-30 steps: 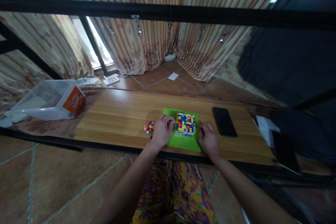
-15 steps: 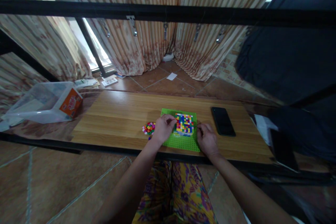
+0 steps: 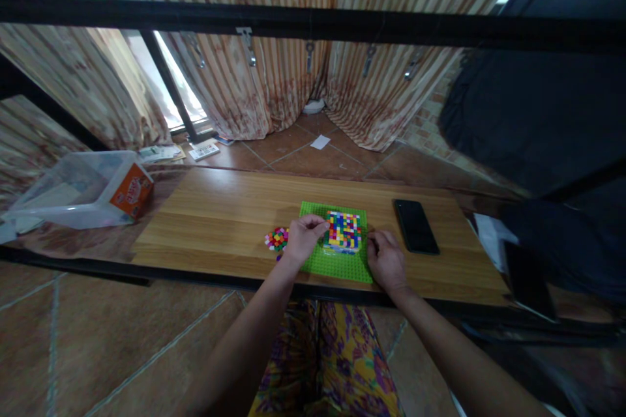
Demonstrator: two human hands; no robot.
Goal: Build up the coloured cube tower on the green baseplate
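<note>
A multicoloured block of small building bricks [image 3: 343, 231] stands on a green studded baseplate [image 3: 337, 267]. My left hand [image 3: 304, 239] is at the block's left side, thumb and forefinger pinched together by its upper left edge; anything between them is too small to make out. On the right edge of the baseplate rests my right hand [image 3: 386, 259], its fingers curled in and the fingertips close to the block's right side. Whatever it may hold is hidden. Loose coloured bricks [image 3: 276, 239] lie in a small pile left of my left hand, partly covered by it.
A black phone [image 3: 416, 227] lies on the wooden tabletop [image 3: 220, 221] to the right. Beyond the left end stands a clear plastic bin [image 3: 88, 192] with an orange label. A black bar [image 3: 313, 25] with hanging clips crosses above the far side.
Very little differs. My left hand's fingertips stay by the block's left edge with a slight shift, and my right hand keeps its place.
</note>
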